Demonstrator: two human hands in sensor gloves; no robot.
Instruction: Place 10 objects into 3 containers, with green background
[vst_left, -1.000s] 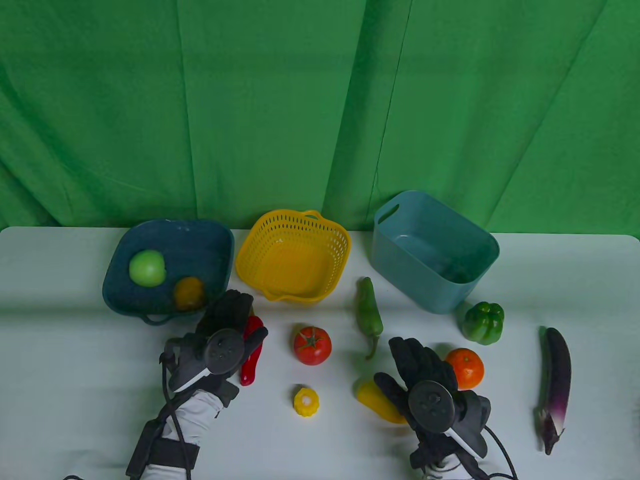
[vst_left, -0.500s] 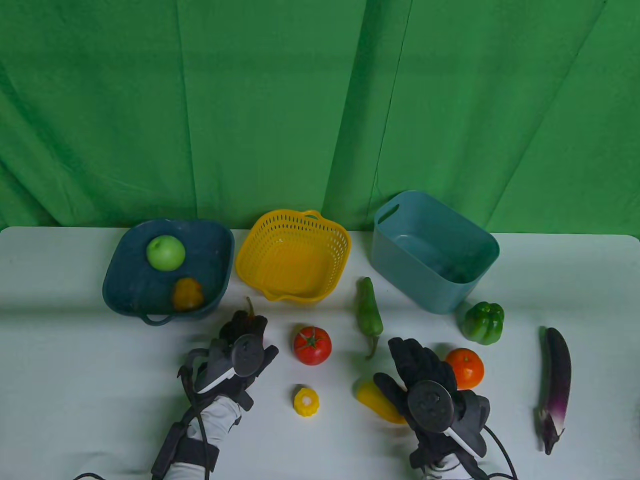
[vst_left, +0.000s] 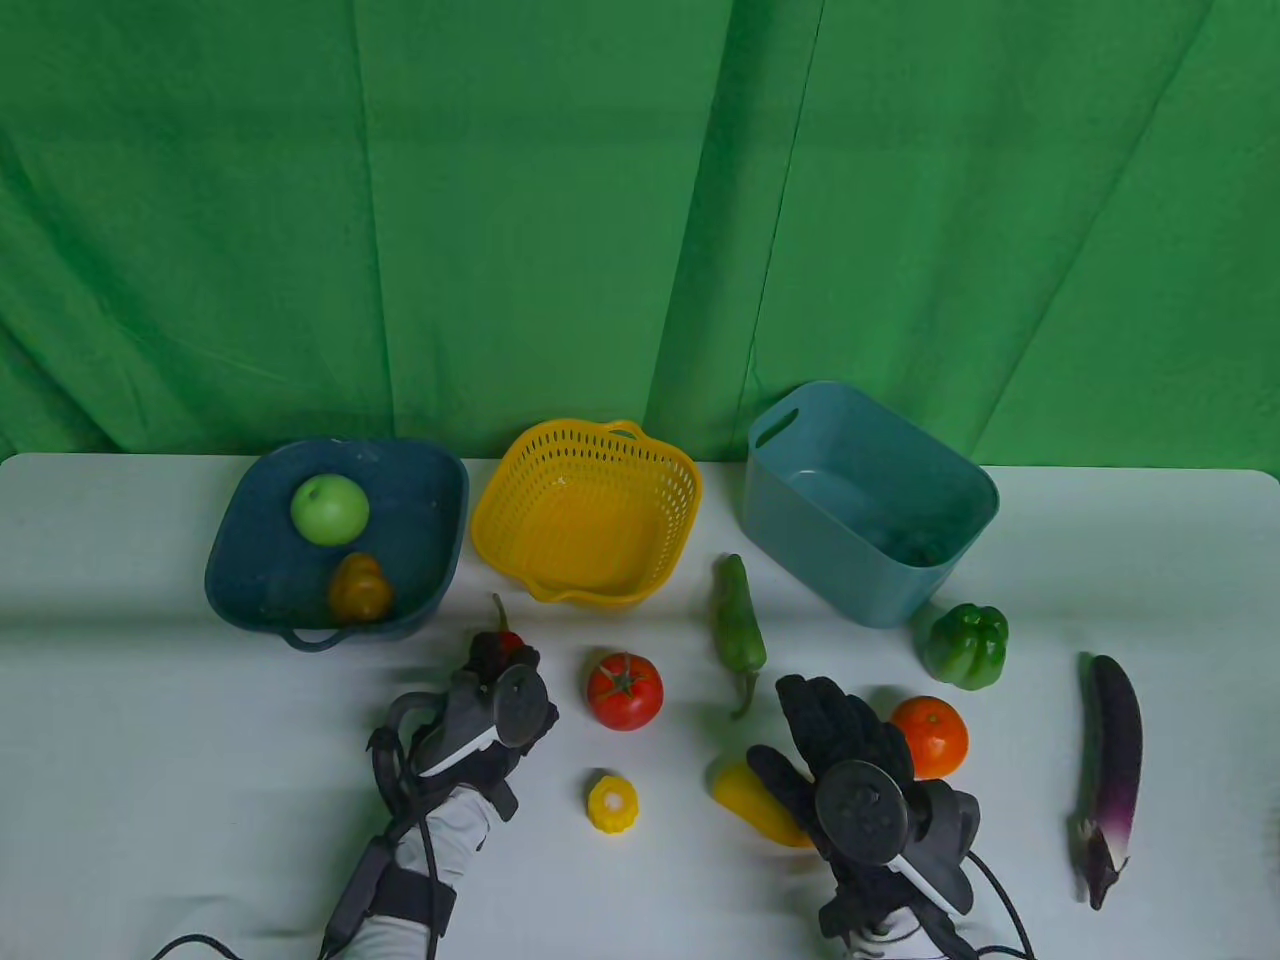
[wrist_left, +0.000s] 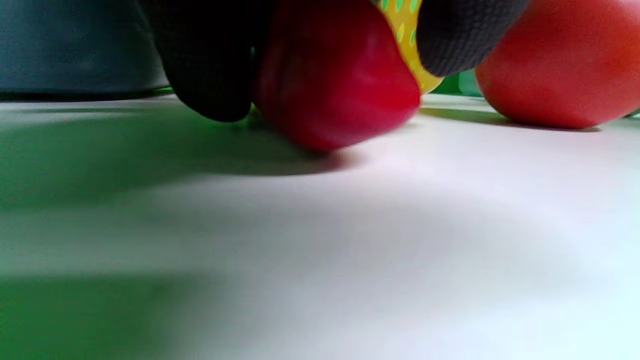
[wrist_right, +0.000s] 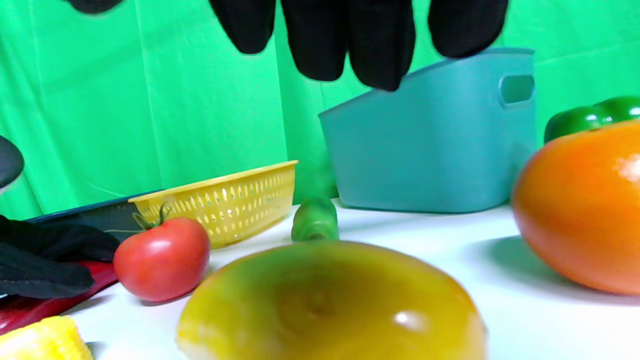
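Observation:
My left hand (vst_left: 497, 655) grips a red chili pepper (vst_left: 506, 638); its stem sticks out toward the baskets. In the left wrist view the chili (wrist_left: 335, 85) sits between my fingers (wrist_left: 210, 65), right at the table surface. My right hand (vst_left: 825, 715) is open and empty, hovering over a yellow vegetable (vst_left: 757, 800), which shows large in the right wrist view (wrist_right: 330, 300) below my fingers (wrist_right: 350, 35). The dark blue basket (vst_left: 445, 500) holds a green apple (vst_left: 329, 508) and an orange-brown fruit (vst_left: 358, 590). The yellow basket (vst_left: 688, 490) and the teal bin (vst_left: 830, 570) look empty.
On the white table lie a tomato (vst_left: 624, 690), a corn piece (vst_left: 612, 803), a green chili (vst_left: 737, 625), an orange (vst_left: 930, 737), a green bell pepper (vst_left: 966, 645) and an eggplant (vst_left: 1112, 770) at the far right. A green curtain hangs behind.
My left hand moved right, turned and closed around the red chili. The apple and the orange-brown fruit shifted inside the blue basket. My right hand has not moved.

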